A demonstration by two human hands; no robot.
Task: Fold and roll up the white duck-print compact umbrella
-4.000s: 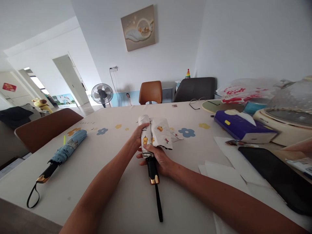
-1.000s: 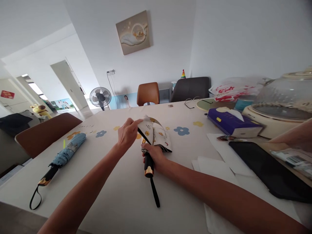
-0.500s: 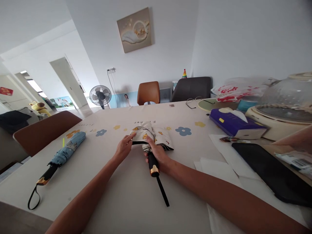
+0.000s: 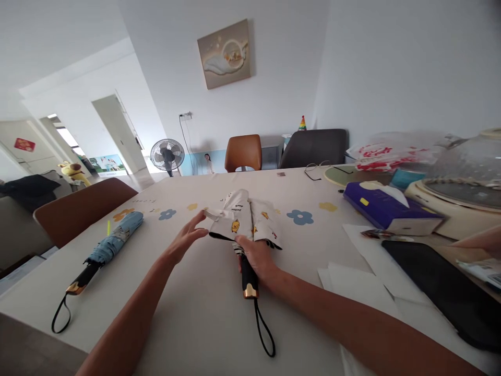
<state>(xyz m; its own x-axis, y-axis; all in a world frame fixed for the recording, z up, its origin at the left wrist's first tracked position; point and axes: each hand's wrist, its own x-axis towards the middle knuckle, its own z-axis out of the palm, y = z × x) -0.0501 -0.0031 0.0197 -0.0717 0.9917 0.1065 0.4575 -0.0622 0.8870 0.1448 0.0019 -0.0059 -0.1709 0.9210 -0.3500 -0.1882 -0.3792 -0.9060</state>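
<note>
A white folding umbrella (image 4: 235, 225) with yellow duck prints lies in the middle of the table, its loose canopy folded around the shaft. My right hand (image 4: 256, 258) is closed around the top of its black handle, the thumb pressing near the canopy's lower edge. A wrist loop hangs from the handle's gold end toward me. To the left of the canopy is my left hand (image 4: 187, 237), its fingertips at the end of a white tie strap (image 4: 219, 213) pulled out sideways. The thumb sits lower, apart from the strap.
A blue folded umbrella (image 4: 113, 243) rests on the left of the table (image 4: 188, 313). At the right are a purple tissue pack (image 4: 387, 206), a black phone-like slab (image 4: 438, 287), white sheets (image 4: 360, 282), eyeglasses (image 4: 313, 171) and a large clear-domed appliance (image 4: 462, 198). Part of another arm shows at the right edge.
My left hand has drawn back left from the canopy, with the strap now stretched out at its fingertips. The canopy has turned, showing a different printed panel. The view has shifted slightly.
</note>
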